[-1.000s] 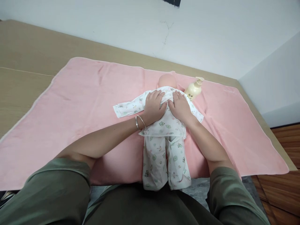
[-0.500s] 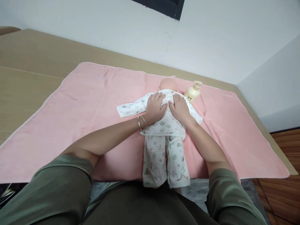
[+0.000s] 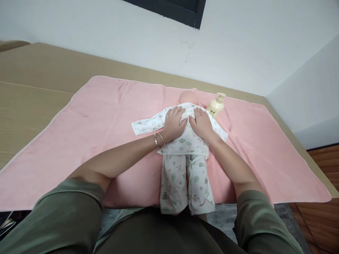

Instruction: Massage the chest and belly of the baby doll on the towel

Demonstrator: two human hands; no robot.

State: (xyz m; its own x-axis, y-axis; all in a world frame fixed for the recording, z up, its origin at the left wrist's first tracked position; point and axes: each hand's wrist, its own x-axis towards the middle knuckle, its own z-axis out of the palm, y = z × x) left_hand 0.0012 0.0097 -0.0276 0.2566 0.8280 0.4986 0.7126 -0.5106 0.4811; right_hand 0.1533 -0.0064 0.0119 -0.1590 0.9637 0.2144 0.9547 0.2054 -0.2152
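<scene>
A baby doll (image 3: 188,98) lies face down on a pink mat, its head pointing away from me. It wears a white printed top (image 3: 188,143) and matching trousers (image 3: 173,180), whose legs reach over the near edge. My left hand (image 3: 173,123) rests flat on the left side of the doll's upper back, fingers stretched out. On the right side, my right hand (image 3: 202,123) lies flat in the same way. The two thumbs point towards each other and are close together. Cloth bunches slightly between the hands. The doll's face is hidden.
A cream pump bottle (image 3: 215,106) stands on the pink mat (image 3: 111,109), just beyond the doll's right sleeve. The mat covers much of a wooden table (image 3: 53,67). Behind it rises a white wall (image 3: 148,46). Wooden panelling (image 3: 312,218) is at the lower right.
Both hands stay on the doll's upper back in nearly the same pose. The whole view has shifted slightly, and the doll, mat and bottle keep their places.
</scene>
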